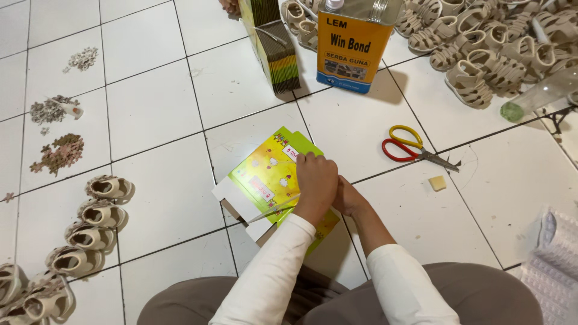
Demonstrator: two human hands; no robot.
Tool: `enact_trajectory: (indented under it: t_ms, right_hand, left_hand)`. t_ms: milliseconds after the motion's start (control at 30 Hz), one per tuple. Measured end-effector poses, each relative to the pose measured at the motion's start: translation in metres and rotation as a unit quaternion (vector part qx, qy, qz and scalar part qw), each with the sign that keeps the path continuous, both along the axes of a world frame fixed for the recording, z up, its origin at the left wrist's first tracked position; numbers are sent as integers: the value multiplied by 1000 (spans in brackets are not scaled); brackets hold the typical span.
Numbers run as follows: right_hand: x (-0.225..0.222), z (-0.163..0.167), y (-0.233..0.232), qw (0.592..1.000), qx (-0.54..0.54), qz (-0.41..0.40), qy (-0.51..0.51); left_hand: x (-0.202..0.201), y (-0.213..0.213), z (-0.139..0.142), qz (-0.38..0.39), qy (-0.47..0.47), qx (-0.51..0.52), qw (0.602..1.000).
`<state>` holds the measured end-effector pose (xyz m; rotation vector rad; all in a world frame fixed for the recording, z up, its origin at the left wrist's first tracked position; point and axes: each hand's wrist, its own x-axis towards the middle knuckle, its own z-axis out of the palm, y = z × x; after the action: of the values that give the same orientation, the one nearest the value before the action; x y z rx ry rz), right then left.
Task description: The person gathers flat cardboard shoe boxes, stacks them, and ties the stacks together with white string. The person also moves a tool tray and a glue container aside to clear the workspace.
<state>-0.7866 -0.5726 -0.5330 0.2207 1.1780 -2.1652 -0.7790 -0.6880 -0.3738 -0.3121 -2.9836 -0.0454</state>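
Your left hand (pixel 315 180) presses flat on the yellow-green printed cardboard shoe box (pixel 271 174), half-folded on the white tiled floor (pixel 162 198) in front of your knees, pinning it so flaps stay put. Right hand (pixel 349 200) sits tucked behind the left; its grip can't be told. Red-and-yellow-handled scissors (pixel 412 149) lie nearby to the right, within reach.

Left hand (pixel 316 180) lies knuckles-up, fingers curled; right hand (pixel 349 198) tucks close beside it, both forearms converging.
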Motion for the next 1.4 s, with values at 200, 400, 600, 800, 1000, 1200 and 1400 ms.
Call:
enact_trajectory:
  t_ms: [200, 400, 600, 800, 1000, 1200, 1400]
  right_hand:
    - [-9, 32, 4, 975, 110, 108, 163]
    - [-1, 89, -5, 880, 375, 122, 265]
    - [21, 119, -32, 762, 447, -72, 464]
    - [25, 99, -35, 802, 402, -143, 419]
    - [11, 40, -17, 951, 289, -89, 60]
    - [10, -7, -10, 954, 298, -24, 7]
    - [8, -5, -5, 958, 285, -40, 9]
  left_hand:
    - [-18, -40, 1, 127, -288, 197, 929]
    - [-25, -94, -31, 118, -420, 394, 809]
    - [-6, -96, -46, 195, -425, 493, 734]
    - [4, -86, -61, 209, -266, 590, 733]
    - [12, -81, -91, 185, -105, 776, 594]
    - [23, -79, -91, 28, -68, 419, 905]
    - [23, -49, -83, -93, 9, -61, 994]
